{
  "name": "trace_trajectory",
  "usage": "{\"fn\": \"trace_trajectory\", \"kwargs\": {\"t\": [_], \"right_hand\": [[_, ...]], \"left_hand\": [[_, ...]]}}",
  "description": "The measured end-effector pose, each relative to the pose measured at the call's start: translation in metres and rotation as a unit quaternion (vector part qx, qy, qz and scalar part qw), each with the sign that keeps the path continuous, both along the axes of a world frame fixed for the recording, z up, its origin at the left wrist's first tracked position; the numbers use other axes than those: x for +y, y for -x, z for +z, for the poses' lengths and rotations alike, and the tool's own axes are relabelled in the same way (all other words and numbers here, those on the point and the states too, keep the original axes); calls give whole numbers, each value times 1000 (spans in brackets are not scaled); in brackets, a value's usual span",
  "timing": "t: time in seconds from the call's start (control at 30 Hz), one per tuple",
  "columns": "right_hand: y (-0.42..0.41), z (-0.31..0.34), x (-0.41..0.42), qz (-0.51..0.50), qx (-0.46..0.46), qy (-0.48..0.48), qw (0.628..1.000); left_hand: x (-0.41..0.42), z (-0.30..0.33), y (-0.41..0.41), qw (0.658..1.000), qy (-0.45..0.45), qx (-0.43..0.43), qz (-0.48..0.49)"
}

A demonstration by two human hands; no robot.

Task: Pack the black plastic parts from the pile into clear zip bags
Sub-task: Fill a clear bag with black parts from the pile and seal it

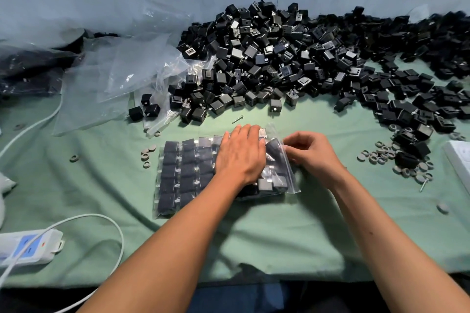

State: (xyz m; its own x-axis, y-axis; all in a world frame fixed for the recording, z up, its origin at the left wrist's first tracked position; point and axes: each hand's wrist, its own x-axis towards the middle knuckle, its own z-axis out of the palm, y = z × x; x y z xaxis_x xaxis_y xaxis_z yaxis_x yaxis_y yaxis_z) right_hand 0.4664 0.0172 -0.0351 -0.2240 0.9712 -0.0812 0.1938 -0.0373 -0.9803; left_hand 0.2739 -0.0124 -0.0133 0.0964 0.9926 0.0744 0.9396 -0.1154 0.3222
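Left grip [240, 154] flat atop zip bag [178, 173]; right grip [309, 154] pinching its edge.

Bare green cloth [254, 241] lies open between the table's near edge and the filled bag [188, 175], crossed only by the two forearms. A clear strip of cloth runs between the bag's far edge and the pile [279, 58], broken by one screw [237, 118]. The pile blocks the whole far side and curls down the right, where grey rings [381, 154] and a second screw [424, 185] litter the cloth. To the left, rings [147, 156] sit just beside the bag, and empty bags [114, 79] cover the far left. A power strip [28, 246] and its cable [106, 218] hem the near-left corner. The left hand [241, 155] lies flat over the bag's right half; the right hand [309, 152] blocks its right edge.
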Motion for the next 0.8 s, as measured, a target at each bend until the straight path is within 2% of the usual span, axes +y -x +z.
{"fn": "trace_trajectory", "kwargs": {"t": [0.17, 0.23, 0.33, 0.4, 0.47, 0.6, 0.73, 0.8], "right_hand": [[5, 3, -3, 53, -43, -59, 996], [4, 4, -4, 40, -50, -61, 996], [4, 8, -7, -1, -8, -18, 1000], [10, 12, -13, 25, 32, 16, 999], [13, 16, -17, 40, 41, 20, 998], [10, 22, -20, 2, 13, -20, 1000], [27, 26, -27, 78, 1, -48, 996], [25, 26, -21, 71, -17, -55, 996]], "left_hand": [[0, 1, 0, 999, -18, -26, 2], [2, 5, 2, 994, -23, -104, 13], [11, 13, 10, 963, -30, -262, 59], [18, 17, 17, 944, -50, -308, 102], [23, 21, 24, 936, -71, -320, 127], [27, 21, 32, 940, -90, -305, 123], [29, 21, 28, 943, -84, -297, 122], [27, 21, 24, 946, -83, -295, 110]]}}
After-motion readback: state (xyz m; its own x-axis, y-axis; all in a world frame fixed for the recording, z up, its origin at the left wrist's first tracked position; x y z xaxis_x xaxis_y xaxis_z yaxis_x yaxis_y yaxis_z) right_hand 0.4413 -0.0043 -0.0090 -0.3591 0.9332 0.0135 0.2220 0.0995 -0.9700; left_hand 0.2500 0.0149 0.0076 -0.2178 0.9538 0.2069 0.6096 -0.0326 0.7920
